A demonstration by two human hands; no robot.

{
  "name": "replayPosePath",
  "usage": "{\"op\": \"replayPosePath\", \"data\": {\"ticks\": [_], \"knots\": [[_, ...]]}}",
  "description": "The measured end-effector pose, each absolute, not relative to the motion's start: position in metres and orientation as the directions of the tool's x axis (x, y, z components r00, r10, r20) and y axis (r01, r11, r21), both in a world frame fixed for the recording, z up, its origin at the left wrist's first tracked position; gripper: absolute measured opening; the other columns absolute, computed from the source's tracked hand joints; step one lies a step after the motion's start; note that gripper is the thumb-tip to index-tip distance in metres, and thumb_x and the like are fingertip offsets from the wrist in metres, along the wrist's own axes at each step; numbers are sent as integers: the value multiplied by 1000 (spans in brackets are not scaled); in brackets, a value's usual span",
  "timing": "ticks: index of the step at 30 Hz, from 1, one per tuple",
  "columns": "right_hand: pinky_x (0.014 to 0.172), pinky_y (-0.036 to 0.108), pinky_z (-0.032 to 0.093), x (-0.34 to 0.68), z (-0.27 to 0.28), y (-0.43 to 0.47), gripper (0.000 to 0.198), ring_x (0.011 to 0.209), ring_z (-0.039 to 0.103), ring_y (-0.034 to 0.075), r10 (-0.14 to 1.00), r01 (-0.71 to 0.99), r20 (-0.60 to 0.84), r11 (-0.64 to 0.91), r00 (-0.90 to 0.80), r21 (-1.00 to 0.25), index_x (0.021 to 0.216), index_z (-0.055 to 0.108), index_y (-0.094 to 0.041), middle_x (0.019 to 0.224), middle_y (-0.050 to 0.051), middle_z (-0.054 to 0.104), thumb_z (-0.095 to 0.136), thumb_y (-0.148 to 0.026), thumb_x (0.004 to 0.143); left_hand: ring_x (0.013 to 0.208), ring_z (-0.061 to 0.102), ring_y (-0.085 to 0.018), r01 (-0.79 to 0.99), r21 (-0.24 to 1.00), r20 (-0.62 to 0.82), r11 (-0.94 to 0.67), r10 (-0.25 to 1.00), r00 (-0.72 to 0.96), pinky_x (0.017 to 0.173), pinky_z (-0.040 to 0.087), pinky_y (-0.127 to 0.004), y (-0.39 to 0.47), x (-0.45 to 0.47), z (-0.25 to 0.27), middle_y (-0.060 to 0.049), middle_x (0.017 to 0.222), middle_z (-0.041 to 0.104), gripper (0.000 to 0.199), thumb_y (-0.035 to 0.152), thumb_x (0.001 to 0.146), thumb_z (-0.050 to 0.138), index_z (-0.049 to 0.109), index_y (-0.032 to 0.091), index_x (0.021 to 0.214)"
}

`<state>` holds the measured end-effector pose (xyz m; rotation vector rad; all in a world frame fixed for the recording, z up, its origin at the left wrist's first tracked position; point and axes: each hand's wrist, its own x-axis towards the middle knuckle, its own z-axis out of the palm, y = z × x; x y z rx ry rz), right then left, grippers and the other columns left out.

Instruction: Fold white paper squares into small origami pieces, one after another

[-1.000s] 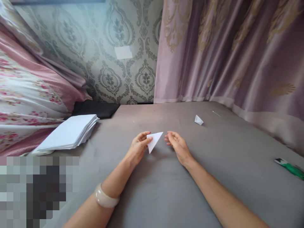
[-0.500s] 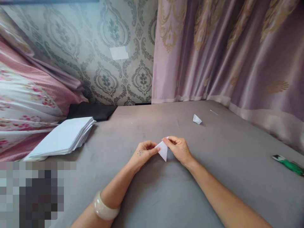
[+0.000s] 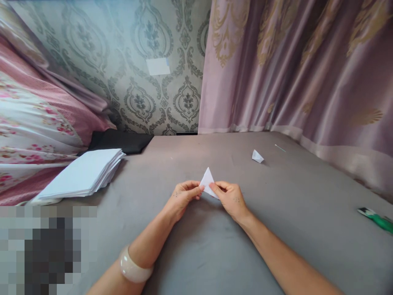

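A small piece of folded white paper (image 3: 208, 178), roughly triangular with one point upward, is held above the grey surface (image 3: 190, 254). My left hand (image 3: 186, 196) pinches its left corner between thumb and fingers. On the right side, my right hand (image 3: 229, 197) grips the lower part, with the thumb lying across the front face. The fingers behind the paper are partly hidden. Farther off to the right, another small folded white paper shape (image 3: 257, 156) lies on the surface.
A thick stack of white paper sheets (image 3: 81, 172) lies at the left, by a black folded item (image 3: 119, 141). Near the right edge is a green-handled tool (image 3: 376, 219). A thin white stick (image 3: 280, 148) lies at the back right, before the pink curtain (image 3: 245, 90).
The folded paper has been turned: its point faced down and now faces up. My right hand has shifted from its top corner to its lower right side. The view has moved slightly.
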<state>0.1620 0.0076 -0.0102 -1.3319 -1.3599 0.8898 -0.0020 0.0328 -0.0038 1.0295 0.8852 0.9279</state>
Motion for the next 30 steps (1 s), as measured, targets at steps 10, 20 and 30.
{"op": "replayPosePath", "data": {"ticks": [10, 20, 30], "knots": [[82, 32, 49, 159, -12, 1, 33, 95, 57, 18, 825, 585, 560, 419, 74, -695, 119, 60, -24, 103, 7, 58, 54, -27, 86, 60, 52, -8, -263, 928, -216, 264, 956, 197, 60, 40, -20, 43, -4, -18, -3, 69, 66, 26, 31, 58, 82, 75, 14, 75], [89, 45, 48, 156, -8, -7, 49, 104, 51, 26, 819, 778, 556, 438, -140, -450, 140, 40, -21, 116, 15, 51, 42, -20, 91, 59, 51, -9, -174, 962, -193, 211, 974, 115, 58, 39, -22, 39, 1, -13, -4, 71, 67, 29, 36, 60, 80, 75, 15, 79], [81, 31, 47, 150, -6, -7, 26, 86, 58, 18, 880, 578, 474, 381, 12, -722, 112, 59, -20, 101, 8, 63, 44, -28, 92, 58, 48, -9, -96, 983, -153, 158, 986, 66, 56, 36, -22, 37, 4, -9, -4, 74, 69, 27, 38, 63, 76, 76, 17, 79]]}}
